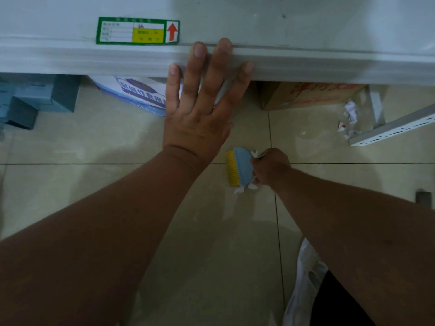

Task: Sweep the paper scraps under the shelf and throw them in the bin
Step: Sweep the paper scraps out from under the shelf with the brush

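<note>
A floor of pale glossy tiles with dark grout lines is seen from above in the head view, crossed along the top by the front edge of a white metal shelf. A green-bordered label with a yellow field and a red arrow is stuck to the shelf face. Under the shelf, grey-blue boxes are stacked at the left, a white and blue printed box is set just left of centre, and a brown cardboard box with red lettering is placed at the right. A perforated white shelf rail runs diagonally at the far right.

The left hand is spread flat with straight fingers, its fingertips pressed against the shelf edge; nothing is grasped by it. The right hand is lower, near the floor, with its fingers curled round a small blue hand brush with yellow bristles, which point left. White paper scraps are seen touching the brush, at its lower end and beside the knuckles. More crumpled paper scraps, white with red marks, are lying on the tiles under the shelf, between the cardboard box and the rail, well apart from the brush. A white plastic bag is visible at the bottom right, beneath the right forearm.
</note>
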### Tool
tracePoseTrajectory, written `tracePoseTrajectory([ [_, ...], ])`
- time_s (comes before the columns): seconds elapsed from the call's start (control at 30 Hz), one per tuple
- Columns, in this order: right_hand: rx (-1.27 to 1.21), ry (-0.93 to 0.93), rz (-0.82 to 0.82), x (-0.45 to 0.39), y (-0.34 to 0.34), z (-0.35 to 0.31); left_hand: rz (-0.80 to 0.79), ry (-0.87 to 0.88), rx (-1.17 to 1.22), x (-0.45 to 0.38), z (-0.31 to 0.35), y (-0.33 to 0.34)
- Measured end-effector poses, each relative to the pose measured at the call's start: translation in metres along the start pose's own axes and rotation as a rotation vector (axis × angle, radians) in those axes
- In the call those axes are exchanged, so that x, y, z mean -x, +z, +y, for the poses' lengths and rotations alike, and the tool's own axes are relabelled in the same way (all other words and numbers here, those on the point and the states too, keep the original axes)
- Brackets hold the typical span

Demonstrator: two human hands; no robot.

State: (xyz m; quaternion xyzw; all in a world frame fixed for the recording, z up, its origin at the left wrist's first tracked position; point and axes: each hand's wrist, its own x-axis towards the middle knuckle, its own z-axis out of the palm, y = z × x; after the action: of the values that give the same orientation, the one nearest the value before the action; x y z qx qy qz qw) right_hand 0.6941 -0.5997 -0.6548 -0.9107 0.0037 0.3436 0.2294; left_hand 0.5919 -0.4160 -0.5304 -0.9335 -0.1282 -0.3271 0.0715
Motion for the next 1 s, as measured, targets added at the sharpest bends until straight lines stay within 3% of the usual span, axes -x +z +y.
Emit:
tracePoseTrajectory([
  [0.1,-0.121,0.003,-0.013,0.007,-0.014,-0.003,-0.013,0.004,0.013,0.0,0.0,0.0],
  [0.27,-0.309,0.009,-0.246,0.028,-0.011,-0.001,-0.044,0.005,0.015,-0.001,0.001,-0.005],
  [0.43,-0.086,-0.029,-0.345,0.044,0.013,0.001,-0.074,-0.001,0.024,-0.001,0.002,-0.008],
  [0.7,0.324,-0.22,-0.255,0.022,-0.026,-0.015,-0.082,0.001,0.033,-0.003,0.002,-0.01],
  [0.83,0.342,-0.106,-0.093,-0.001,-0.045,0.002,-0.063,-0.001,0.025,-0.002,0.002,-0.01],
  [1.0,0.32,-0.16,-0.105,-0.006,-0.055,0.005,-0.058,0.002,0.029,-0.003,0.003,-0.011],
])
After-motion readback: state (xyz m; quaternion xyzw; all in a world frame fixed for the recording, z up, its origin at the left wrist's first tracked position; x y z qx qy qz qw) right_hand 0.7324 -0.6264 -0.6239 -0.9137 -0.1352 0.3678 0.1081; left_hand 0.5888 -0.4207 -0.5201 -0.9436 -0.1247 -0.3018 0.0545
